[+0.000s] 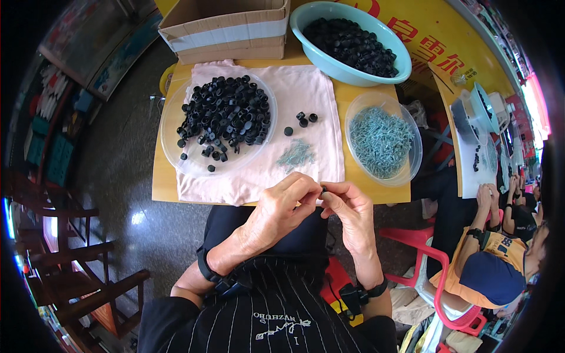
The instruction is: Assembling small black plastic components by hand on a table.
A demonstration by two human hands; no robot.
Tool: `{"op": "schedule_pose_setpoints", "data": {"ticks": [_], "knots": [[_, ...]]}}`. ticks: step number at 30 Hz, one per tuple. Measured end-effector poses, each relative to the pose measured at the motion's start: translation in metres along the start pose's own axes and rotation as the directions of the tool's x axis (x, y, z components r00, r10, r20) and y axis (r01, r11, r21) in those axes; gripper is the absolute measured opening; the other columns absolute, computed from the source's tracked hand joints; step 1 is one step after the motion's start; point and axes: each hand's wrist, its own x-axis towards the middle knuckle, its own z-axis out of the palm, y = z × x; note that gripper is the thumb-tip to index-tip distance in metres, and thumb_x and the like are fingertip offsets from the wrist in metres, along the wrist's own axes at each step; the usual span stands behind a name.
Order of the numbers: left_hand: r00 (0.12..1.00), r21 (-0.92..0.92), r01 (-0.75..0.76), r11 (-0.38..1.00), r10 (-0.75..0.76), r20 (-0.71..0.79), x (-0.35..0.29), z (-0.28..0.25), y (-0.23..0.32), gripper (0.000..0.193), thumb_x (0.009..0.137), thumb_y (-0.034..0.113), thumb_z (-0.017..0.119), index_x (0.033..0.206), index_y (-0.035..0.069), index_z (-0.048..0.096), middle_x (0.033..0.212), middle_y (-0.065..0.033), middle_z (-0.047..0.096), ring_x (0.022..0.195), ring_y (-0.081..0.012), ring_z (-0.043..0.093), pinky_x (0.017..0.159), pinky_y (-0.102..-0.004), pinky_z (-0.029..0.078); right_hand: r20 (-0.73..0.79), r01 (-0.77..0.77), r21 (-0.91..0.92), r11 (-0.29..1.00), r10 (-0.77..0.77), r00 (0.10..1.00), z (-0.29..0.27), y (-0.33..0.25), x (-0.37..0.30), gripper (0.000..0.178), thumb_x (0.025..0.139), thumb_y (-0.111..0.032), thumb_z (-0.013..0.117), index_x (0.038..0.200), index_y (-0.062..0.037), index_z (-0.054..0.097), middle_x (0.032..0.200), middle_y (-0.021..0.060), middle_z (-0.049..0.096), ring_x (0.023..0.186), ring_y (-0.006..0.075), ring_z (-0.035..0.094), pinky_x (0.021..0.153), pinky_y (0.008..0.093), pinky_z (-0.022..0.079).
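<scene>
Just past the table's near edge, my left hand [281, 207] and my right hand [351, 213] meet fingertip to fingertip, both closed in a pinch. A small black plastic cap [323, 190] shows between the fingers of my right hand. What the left fingertips hold is hidden. Beyond them, on a pale pink cloth [235, 187], lies a small heap of thin silvery screws [296, 153]. Several loose black caps [303, 122] sit behind that heap. To the left, a clear round tray [170, 154] carries a large pile of the same black caps.
A clear oval tray [414, 159] full of silvery screws stands at the right. Behind are a light blue basin [403, 73] of black parts and a cardboard box [229, 41]. On the right, a person in an orange top [491, 259] sits near a red stool [438, 253].
</scene>
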Motion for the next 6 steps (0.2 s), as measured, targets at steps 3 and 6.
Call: {"op": "schedule_pose_setpoints", "data": {"ticks": [3, 6], "knots": [[0.998, -0.061, 0.048, 0.997, -0.046, 0.038, 0.004, 0.001, -0.010, 0.018, 0.078, -0.005, 0.065, 0.094, 0.001, 0.061, 0.089, -0.0087, 0.063, 0.078, -0.0198, 0.065, 0.068, -0.0270, 0.052, 0.010, -0.037, 0.102, 0.994, 0.036, 0.999, -0.007, 0.004, 0.002, 0.023, 0.087, -0.008, 0.065, 0.108, 0.0014, 0.062, 0.091, 0.0060, 0.066, 0.076, 0.0100, 0.062, 0.064, 0.0218, 0.052], [0.976, -0.324, 0.219, 0.920, -0.206, 0.076, 0.005, 0.008, -0.015, 0.012, 0.085, -0.001, 0.063, 0.095, 0.005, 0.064, 0.093, -0.0075, 0.064, 0.082, -0.0239, 0.066, 0.072, -0.0275, 0.053, 0.014, -0.072, 0.236, 0.969, 0.071, 0.997, -0.007, 0.003, 0.005, 0.022, 0.088, -0.007, 0.063, 0.109, 0.0010, 0.062, 0.092, 0.0066, 0.066, 0.077, 0.0109, 0.063, 0.065, 0.0219, 0.052]]}}
